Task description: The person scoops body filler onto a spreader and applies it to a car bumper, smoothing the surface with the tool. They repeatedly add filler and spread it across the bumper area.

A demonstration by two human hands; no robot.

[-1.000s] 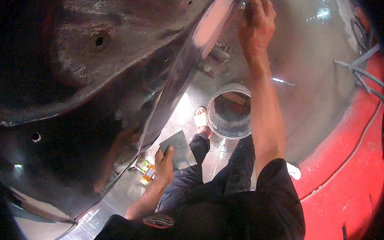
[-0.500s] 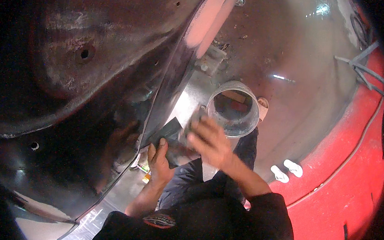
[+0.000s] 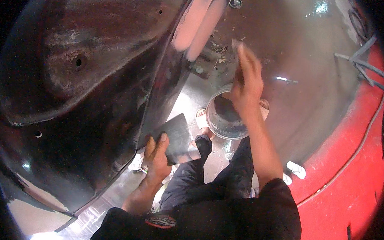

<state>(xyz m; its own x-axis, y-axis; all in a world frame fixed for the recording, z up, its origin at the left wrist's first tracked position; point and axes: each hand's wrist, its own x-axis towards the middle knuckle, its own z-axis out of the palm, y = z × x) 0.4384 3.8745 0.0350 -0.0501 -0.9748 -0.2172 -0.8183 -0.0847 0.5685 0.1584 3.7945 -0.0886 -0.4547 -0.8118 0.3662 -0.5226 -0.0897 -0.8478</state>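
My left hand [image 3: 157, 159] grips the near left part of a dark grey flat rectangular plate [image 3: 180, 136], with the thumb and a finger showing on top. To the left of the plate stands a large dark curved vehicle panel [image 3: 89, 111] with a sharp edge. Two pink filler-like patches [image 3: 192, 23] lie on its upper end. My right hand [image 3: 248, 81] is raised over a bucket, fingers close together. A small greyish bit shows at its fingertips, too blurred to name.
The round grey bucket [image 3: 219, 129] stands on the floor between my sandalled feet [image 3: 201, 116]. White slippers [image 3: 296, 169] lie at the right, by a red floor area [image 3: 347, 187] crossed by a hose [image 3: 357, 148]. A grey metal stand [image 3: 361, 61] is at the far right.
My right hand has moved away from the plate, up and to the right, past the bucket. The left hand keeps its hold on the plate, which shows more of its face now.
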